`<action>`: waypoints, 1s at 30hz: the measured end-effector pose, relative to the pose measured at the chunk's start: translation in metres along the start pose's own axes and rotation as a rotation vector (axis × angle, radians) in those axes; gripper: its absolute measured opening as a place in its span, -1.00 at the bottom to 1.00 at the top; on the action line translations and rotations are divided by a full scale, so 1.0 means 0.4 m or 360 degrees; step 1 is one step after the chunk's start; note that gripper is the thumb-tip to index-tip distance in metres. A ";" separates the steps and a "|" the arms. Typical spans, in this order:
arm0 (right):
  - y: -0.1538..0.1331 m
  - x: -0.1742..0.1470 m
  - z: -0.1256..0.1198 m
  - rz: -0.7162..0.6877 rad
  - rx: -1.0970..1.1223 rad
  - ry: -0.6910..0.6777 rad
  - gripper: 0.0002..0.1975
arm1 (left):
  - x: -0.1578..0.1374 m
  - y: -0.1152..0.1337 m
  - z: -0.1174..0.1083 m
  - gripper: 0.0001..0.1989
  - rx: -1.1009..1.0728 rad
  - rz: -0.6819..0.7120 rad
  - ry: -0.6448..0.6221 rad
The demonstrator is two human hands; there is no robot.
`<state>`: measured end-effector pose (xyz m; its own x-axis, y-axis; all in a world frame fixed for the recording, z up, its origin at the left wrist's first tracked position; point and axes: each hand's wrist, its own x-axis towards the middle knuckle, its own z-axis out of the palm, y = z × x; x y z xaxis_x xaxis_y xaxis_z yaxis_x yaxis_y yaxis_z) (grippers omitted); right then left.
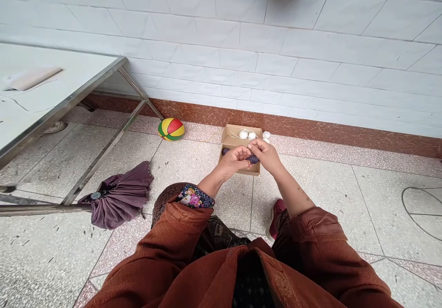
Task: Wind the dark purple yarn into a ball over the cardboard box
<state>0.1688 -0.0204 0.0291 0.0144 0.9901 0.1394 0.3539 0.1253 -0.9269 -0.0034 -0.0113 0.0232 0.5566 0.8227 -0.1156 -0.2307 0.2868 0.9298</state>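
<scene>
Over a low cardboard box (240, 172) on the floor, my two hands meet, fingertips close together. My left hand (229, 164) is closed, its fingers curled and thumb pressed in. Thumb and index finger of my right hand (268, 155) are pinched together; anything between them is too small to make out. A dark purple ball of yarn (253, 159) shows just below the fingers; I cannot tell whether it is held or lies in the box. Another dark ball (225, 151) is partly hidden by my left hand. White yarn balls (243, 134) lie at the box's far side.
Another white ball (266, 134) is beside the box. To the left are a colourful ball (171, 129), a folded purple umbrella (120, 195) and a metal-framed table (86, 80). A tiled wall (207, 36) rises behind; a wire ring stand (410, 213) is at right.
</scene>
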 end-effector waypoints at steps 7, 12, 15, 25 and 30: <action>0.028 0.001 0.031 0.0461 0.0459 -0.0209 -0.73 | 0.006 -0.001 -0.008 -0.70 -0.0205 0.0029 0.0069; 0.042 -0.020 0.075 0.0306 -0.0139 -0.0151 -0.84 | 0.023 0.003 -0.028 -0.69 -0.0246 0.0149 0.0371; 0.030 -0.039 0.082 0.0027 -0.0476 -0.0189 -0.85 | 0.031 0.005 -0.037 -0.70 -0.0123 0.0244 0.0537; -0.012 -0.017 -0.013 -0.0430 -0.0310 -0.0214 -0.81 | 0.032 0.007 -0.040 -0.73 0.0345 0.0295 0.0442; 0.021 0.014 -0.034 -0.0271 -0.0190 0.0012 -0.77 | 0.009 0.009 -0.029 -0.73 0.0160 0.0154 0.0086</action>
<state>0.1845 -0.0145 0.0270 -0.0481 0.9548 0.2935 0.4599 0.2820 -0.8420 -0.0116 -0.0018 0.0221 0.4912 0.8701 -0.0397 -0.1985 0.1562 0.9676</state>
